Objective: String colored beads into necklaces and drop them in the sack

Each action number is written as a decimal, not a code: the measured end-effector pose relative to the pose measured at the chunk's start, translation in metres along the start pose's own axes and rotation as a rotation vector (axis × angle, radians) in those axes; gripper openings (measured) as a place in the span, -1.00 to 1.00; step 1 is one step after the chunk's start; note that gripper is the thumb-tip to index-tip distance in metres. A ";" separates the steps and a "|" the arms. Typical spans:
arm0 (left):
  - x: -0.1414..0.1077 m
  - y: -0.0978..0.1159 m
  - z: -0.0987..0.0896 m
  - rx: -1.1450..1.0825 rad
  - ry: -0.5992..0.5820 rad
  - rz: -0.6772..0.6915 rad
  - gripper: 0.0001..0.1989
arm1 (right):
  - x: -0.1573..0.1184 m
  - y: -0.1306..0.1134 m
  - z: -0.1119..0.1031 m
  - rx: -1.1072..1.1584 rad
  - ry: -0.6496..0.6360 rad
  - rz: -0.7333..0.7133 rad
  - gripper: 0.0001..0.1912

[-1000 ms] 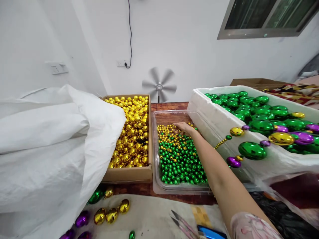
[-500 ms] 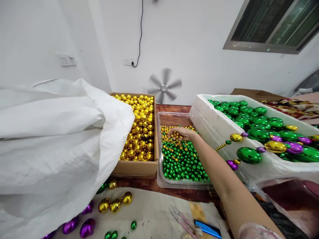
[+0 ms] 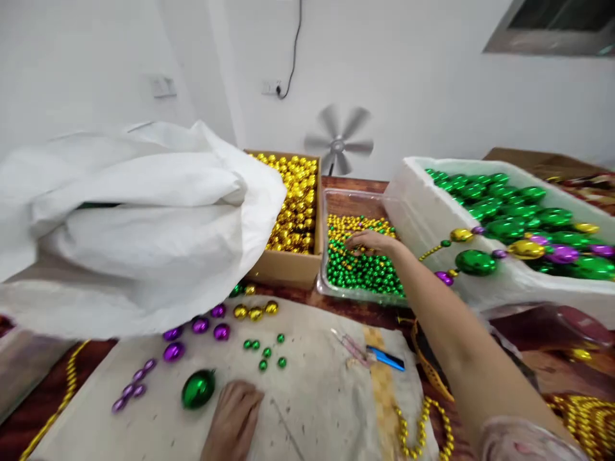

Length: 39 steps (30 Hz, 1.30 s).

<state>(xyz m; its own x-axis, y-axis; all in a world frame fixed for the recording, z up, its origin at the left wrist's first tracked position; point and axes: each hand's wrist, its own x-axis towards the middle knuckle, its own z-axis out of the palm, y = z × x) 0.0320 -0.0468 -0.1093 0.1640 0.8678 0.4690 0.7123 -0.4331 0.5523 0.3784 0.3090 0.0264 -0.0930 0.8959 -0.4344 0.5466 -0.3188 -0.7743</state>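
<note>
Head view: right hand (image 3: 372, 242) stretched far out, palm down, fingers curled loosely into the small green and gold beads (image 3: 361, 259) filling the clear plastic tray (image 3: 331, 291) toward the far edge of the worktop; whether any bead is pinched, cannot tell. Left hand (image 3: 234, 419) flat and open on the beige cloth (image 3: 312, 390) at the near edge, holding nothing, just beside a large shiny green ball (image 3: 198, 389).

Against half a second ago: view tipped downward, left hand newly in sight, right hand moved slightly from the gold beads toward the green ones. More of the cloth showing, with purple balls (image 3: 199, 325), gold balls (image 3: 254, 312) and small green balls (image 3: 264, 352) scattered.

Left of the tray, cardboard box of gold balls (image 3: 295, 198); further left, crumpled white sack (image 3: 139, 218). Right of the tray, white tub of large green balls (image 3: 500, 211). Blue cutter (image 3: 387, 358) on the cloth.
</note>
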 end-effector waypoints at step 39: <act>-0.005 -0.004 0.003 0.026 -0.141 -0.080 -0.82 | -0.190 -0.044 0.334 -1.137 -0.113 -0.639 -0.64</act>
<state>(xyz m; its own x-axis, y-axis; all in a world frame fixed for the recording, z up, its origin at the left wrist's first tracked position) 0.0308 -0.0486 -0.1159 0.1992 0.9257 0.3216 0.7438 -0.3565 0.5654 0.0945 0.0495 -0.0105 -0.6339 0.7426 -0.2163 0.7679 0.6376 -0.0616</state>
